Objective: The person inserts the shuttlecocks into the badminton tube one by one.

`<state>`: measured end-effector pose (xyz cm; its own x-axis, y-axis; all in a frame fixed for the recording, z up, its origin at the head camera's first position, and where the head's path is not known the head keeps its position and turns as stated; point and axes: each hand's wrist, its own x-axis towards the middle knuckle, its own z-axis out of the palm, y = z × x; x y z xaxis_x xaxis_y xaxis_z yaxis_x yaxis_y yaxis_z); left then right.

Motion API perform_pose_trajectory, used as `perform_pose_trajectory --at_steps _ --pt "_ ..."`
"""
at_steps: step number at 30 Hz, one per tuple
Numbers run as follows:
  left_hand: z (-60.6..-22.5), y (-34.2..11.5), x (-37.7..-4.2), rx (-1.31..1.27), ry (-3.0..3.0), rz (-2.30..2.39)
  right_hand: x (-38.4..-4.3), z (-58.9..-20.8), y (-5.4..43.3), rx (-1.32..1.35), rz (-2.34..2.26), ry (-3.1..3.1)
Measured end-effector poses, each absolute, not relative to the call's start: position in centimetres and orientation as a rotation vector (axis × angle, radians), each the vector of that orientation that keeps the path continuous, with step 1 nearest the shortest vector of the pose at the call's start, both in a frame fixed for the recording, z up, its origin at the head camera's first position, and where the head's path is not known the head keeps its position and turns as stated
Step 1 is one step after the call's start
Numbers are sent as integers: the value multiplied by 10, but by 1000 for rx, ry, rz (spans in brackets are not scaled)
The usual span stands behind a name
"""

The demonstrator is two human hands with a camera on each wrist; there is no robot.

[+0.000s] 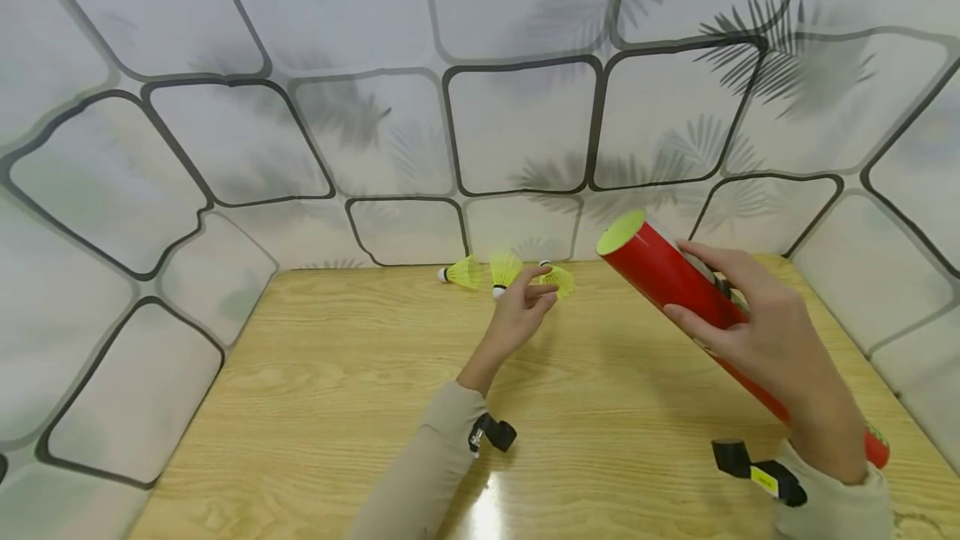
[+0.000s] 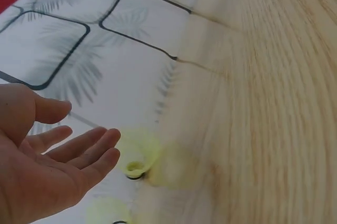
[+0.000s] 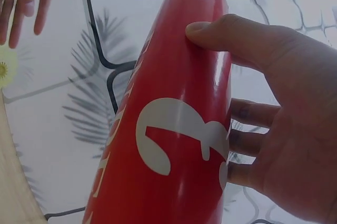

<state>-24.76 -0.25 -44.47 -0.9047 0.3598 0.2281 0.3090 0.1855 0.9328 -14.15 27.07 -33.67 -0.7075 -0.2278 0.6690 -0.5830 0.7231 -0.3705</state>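
My right hand [image 1: 776, 340] grips a red shuttlecock tube [image 1: 660, 273], thumb on one side and fingers round the other. The tube is tilted, its open mouth with a yellow-green inside facing up and left. White markings and lettering show on it [image 3: 174, 124] in the right wrist view. My left hand [image 1: 522, 311] is over the back of the table with fingers loosely extended and nothing held. Three yellow shuttlecocks lie around it: one to the left [image 1: 465, 273], one just behind the hand [image 1: 506, 267], one [image 1: 559, 280] by the fingertips.
The wooden table [image 1: 337, 390] meets a pale wall covering [image 1: 525, 132] with dark outlined blocks and leaf shadows at the back and sides. The shuttlecocks lie close to that back edge. A dark wrist mount [image 1: 497, 433] sits on the left sleeve, another [image 1: 757, 473] on the right.
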Motion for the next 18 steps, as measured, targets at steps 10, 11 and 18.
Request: perform_pose_trajectory --at_steps 10,11,18 --pt "-460 21 -265 350 2090 2050 -138 -335 286 552 807 -2297" --pt "-461 21 -266 326 2069 2055 -137 -334 286 550 810 -2300" --pt "-471 23 -276 210 2114 2058 -136 -332 289 547 811 -2302"
